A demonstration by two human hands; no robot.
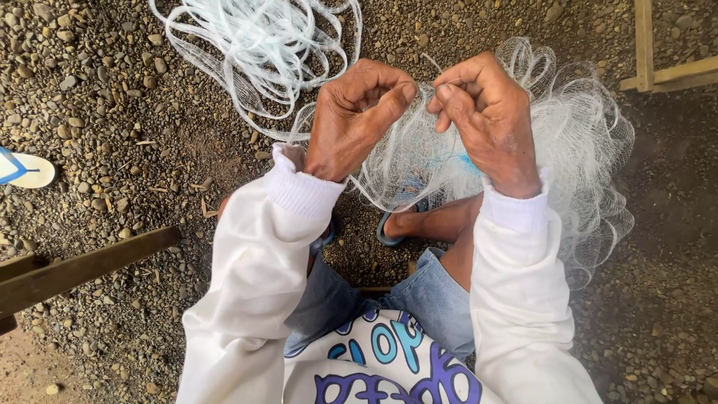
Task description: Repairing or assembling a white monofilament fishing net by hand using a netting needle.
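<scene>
A fine, pale, translucent fishing net (576, 142) hangs in a bunch in front of me and drapes over my right leg. My left hand (355, 120) is closed on a fold of the net, thumb pressed against fingers. My right hand (486, 116) pinches the net's mesh just beside it, so the two hands almost touch at the fingertips. More of the net (262, 45) lies in loops on the gravel beyond my hands. Both arms wear white long sleeves.
Pebbly gravel ground (112, 97) lies all around. A dark wooden beam (82, 269) runs at the left, a pale wooden frame (651, 67) stands at the top right. A sandal (26, 170) rests at the left edge. My sandalled foot (419, 221) shows under the net.
</scene>
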